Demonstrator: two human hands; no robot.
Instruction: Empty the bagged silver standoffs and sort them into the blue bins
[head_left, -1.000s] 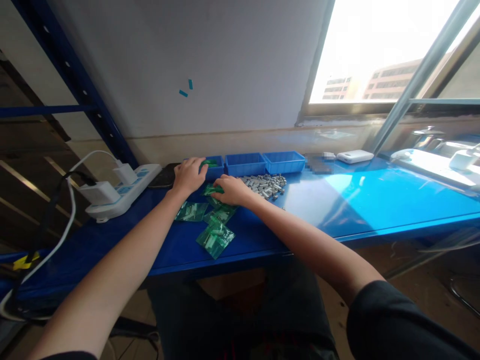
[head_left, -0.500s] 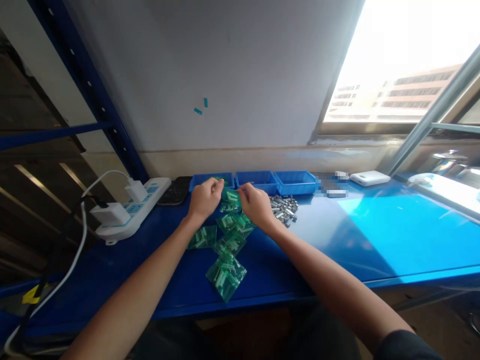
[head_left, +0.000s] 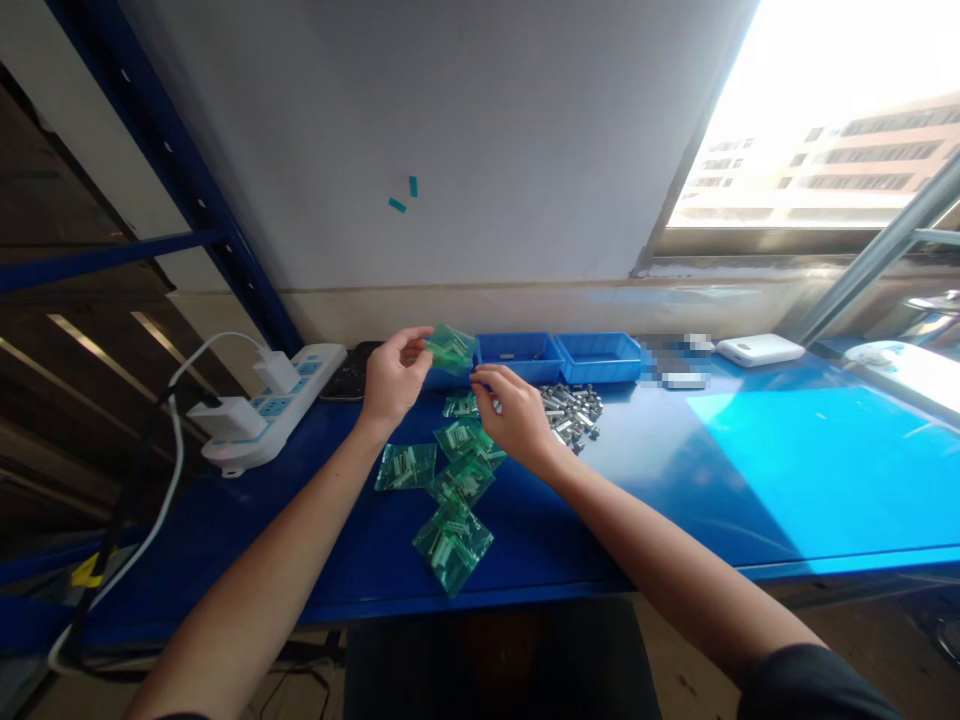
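Raised in front of the left blue bin is a green zip bag with small metal pieces inside. My left hand pinches its left edge between thumb and fingers. My right hand is just below and right of the bag, apart from it. Its fingers are bent, with a gap between thumb and forefinger. Beneath the hands, several filled green bags lie on the blue table, some overlapping. A pile of loose metal pieces is right beside my right hand, partly hidden by it.
Blue bins stand in a row along the wall, including the middle bin and the right bin. A white power strip with chargers sits left, near a dark phone. A white box-like device lies at the back right.
My right hand has let go of the green bag and moved slightly down. My left hand has lifted the bag up and a little left. The camera view has shifted slightly.
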